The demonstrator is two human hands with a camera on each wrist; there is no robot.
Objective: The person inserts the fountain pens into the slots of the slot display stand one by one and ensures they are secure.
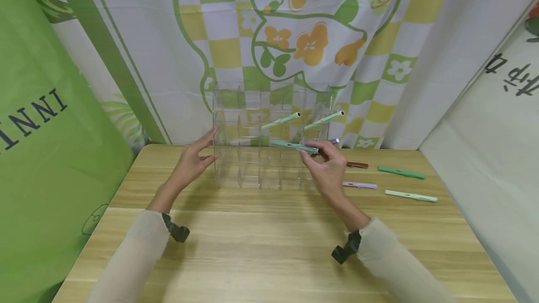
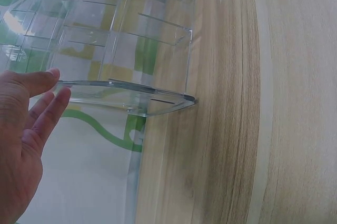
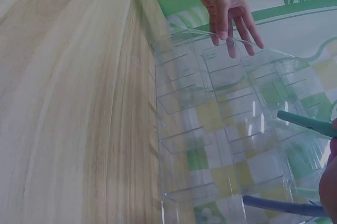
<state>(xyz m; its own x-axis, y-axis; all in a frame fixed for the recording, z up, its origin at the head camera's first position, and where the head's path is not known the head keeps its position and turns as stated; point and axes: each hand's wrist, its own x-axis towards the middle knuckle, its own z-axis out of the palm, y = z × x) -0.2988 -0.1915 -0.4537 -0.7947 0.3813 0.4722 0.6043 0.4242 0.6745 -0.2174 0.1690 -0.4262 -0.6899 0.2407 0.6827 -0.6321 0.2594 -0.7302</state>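
Note:
A clear divided rack (image 1: 249, 178) stands upright on the table. My left hand (image 1: 189, 165) grips its left side panel, thumb and fingers on either side of the panel's edge in the left wrist view. Between the thumb and fingers of my right hand (image 1: 329, 168) is a teal pen (image 1: 290, 145), pinched near one end, its other end pointing left at the rack's compartments. Two light green pens, one near the middle (image 1: 281, 120) and one to the right (image 1: 324, 119), stick out of a higher row. A blue-purple pen (image 3: 281, 205) sits in the rack below the teal one, partly behind my right hand.
On the table (image 1: 236, 242), right of the rack, lie a brown pen (image 1: 357, 165), a lilac pen (image 1: 360, 185), a green pen (image 1: 401, 172) and a pale green pen (image 1: 411, 196). A patterned curtain (image 1: 227, 36) hangs right behind the rack.

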